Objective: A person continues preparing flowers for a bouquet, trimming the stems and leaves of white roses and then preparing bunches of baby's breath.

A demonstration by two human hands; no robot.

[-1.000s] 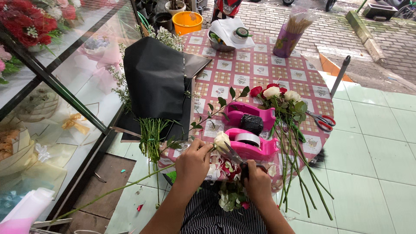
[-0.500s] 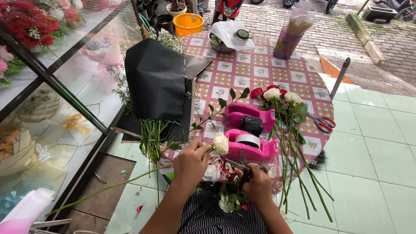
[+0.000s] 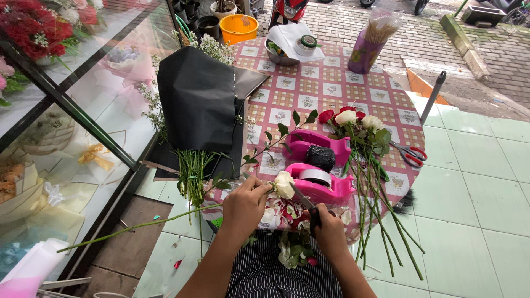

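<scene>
The left hand is closed around a white rose just below the bloom, fingers curled on the stem, so the flower head sticks out past the fingertips on the side toward the nearer pink tape dispenser. The rose's long green stem runs back out of the palm, away from the dispenser, slanting down over the floor beside the glass display case.

The right hand sits just in front of that same dispenser, fist closed on a dark-handled tool whose thin blade angles up to the base of the bloom. The blade tip meets the rose right where the left fingertips end; whether it actually touches the petals I cannot tell.

Behind the nearer dispenser stands a second pink tape dispenser with a dark roll. To the right of both lies a loose bunch of roses with their stems hanging over the table edge, and beyond them red-handled scissors. On the other side of the dispensers lies a bouquet in black wrapping paper.
</scene>
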